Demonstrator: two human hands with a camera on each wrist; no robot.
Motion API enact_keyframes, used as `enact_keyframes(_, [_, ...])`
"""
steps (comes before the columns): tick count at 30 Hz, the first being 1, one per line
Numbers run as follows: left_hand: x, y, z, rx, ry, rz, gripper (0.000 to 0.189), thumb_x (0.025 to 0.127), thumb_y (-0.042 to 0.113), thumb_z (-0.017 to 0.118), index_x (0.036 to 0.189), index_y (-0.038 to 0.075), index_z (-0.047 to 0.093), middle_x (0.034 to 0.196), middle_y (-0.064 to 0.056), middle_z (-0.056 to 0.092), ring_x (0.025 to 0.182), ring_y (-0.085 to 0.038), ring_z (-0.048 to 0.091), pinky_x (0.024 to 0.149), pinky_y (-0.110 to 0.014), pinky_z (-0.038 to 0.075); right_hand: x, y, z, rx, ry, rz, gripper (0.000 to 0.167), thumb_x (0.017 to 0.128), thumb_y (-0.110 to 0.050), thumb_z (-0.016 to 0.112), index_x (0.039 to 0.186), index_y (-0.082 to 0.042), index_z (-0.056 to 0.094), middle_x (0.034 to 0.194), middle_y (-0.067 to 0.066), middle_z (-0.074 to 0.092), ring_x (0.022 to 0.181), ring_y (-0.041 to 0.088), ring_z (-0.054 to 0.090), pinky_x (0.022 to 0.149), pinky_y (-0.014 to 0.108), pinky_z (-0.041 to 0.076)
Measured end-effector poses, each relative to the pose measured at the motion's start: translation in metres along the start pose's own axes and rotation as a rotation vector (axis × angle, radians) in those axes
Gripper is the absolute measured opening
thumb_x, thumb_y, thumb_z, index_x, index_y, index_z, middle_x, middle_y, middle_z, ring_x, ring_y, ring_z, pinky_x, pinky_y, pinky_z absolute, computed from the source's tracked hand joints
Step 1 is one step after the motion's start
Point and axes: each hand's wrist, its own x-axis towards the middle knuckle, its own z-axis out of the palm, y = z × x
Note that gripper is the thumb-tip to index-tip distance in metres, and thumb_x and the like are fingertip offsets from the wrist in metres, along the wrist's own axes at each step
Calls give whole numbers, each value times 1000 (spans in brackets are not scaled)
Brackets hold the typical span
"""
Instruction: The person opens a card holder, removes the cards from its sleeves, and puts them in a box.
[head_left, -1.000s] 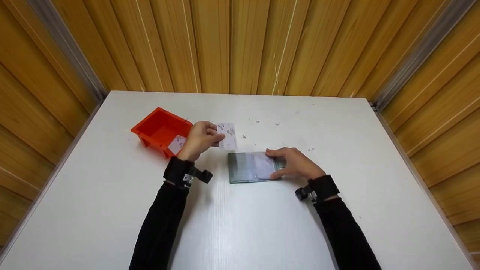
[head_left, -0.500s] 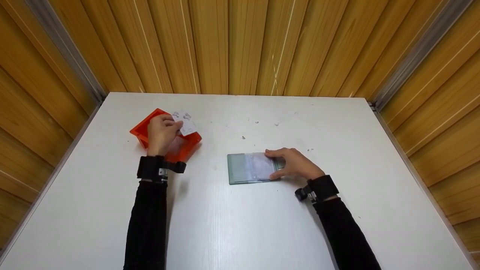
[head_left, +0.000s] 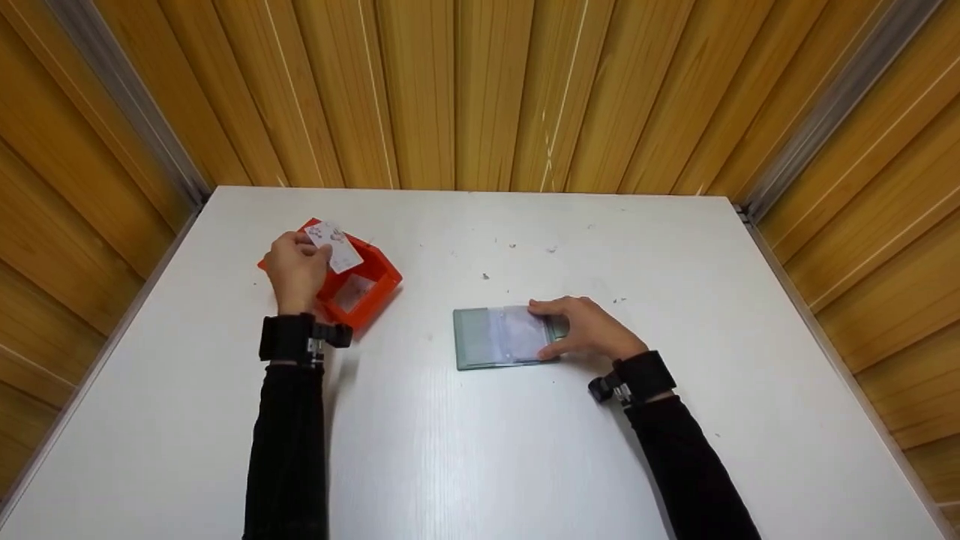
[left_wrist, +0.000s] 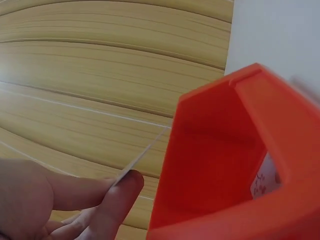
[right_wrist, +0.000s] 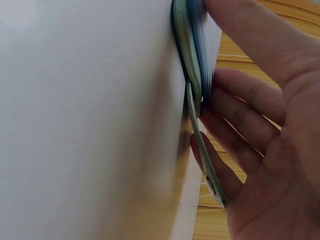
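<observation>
My left hand (head_left: 294,271) pinches a white card (head_left: 334,247) with small printed figures between thumb and fingers, over the orange-red bin (head_left: 384,283). Seen from the left wrist, that card (left_wrist: 142,156) is edge-on beside the bin's wall (left_wrist: 207,150). Another printed card (head_left: 354,291) lies inside the bin. My right hand (head_left: 592,328) holds the right end of a green card holder (head_left: 472,339) with clear sleeves, lying on the table. The right wrist view shows the stacked sleeves (right_wrist: 201,55) by my thumb and fingers, and a narrow closing flap (right_wrist: 206,150) reaching towards the palm.
The white table (head_left: 465,450) carries a few small dark marks (head_left: 485,276) beyond the card holder. Wood-patterned panels (head_left: 487,97) stand behind it and at both sides. A black wrist camera (head_left: 604,388) sits on each forearm.
My left hand has carried the card leftward, from near the card holder to over the bin. My right hand and the card holder have stayed put.
</observation>
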Motion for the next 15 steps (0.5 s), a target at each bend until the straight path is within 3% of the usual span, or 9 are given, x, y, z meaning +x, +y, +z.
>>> enact_keyframes(11, [-5, -1, 18, 314, 67, 97, 36, 103, 13, 60, 134, -5, 61, 133, -24, 67, 122, -40, 63, 114, -53, 46, 1, 2, 2, 28, -2, 7, 85, 70, -26, 96, 146, -14, 59, 154, -1, 53, 147, 26, 44, 121, 47, 37])
enact_keyframes(15, [-6, -2, 22, 410, 95, 137, 31, 101, 11, 61, 125, -8, 64, 120, -28, 71, 111, -44, 67, 107, -54, 51, 0, 2, 2, 31, 5, -3, 85, 70, -27, 96, 146, -14, 59, 154, -1, 53, 147, 26, 45, 121, 47, 37])
